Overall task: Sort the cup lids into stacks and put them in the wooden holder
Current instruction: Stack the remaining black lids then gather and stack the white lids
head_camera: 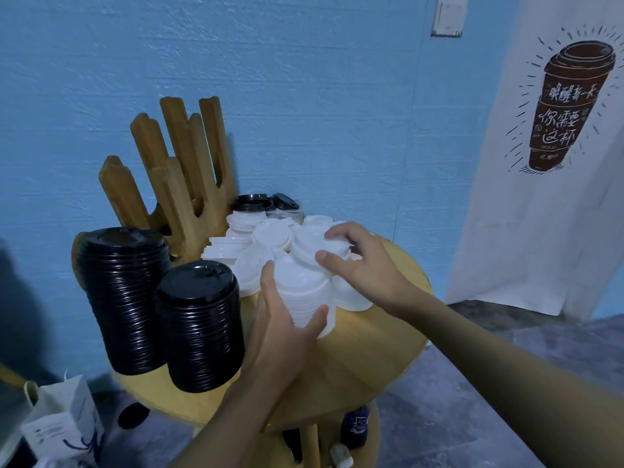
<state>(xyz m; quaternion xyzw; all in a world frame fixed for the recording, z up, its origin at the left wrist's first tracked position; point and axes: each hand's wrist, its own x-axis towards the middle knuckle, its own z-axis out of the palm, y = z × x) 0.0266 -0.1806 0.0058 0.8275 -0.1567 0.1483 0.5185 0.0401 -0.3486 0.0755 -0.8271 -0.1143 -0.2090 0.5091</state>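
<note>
white stack stands near mid table, in the left hand. thumb up the stack's left side, fingers wrapped round its near right side, so the hand is closed round it. forearm comes in from the near edge, rising toward the stack.

right hand just right of and behind the white stack, palm down. fingers curl over the far side of a top lid and the thumb presses its near side, a pinch. this lid sits on a second white pile that touches the held stack on its right. right forearm runs in from the near right, across the table edge.

loose white lids heaped behind both hands, some flat, some tilted, several overlapping. a few black lids lie beyond them, against the blue wall.

tall black stack at the table's left, leaning a little. short black stack just right of it and nearer, close to the left wrist but apart.

holder at the far left, behind the tall black stack, its wooden prongs upright. its lower part is hidden by the stacks, so what its slots hold cannot be told.

all on a round wooden table. paper bag on the floor, near left. cloth banner with a cup drawing hangs far right.
</note>
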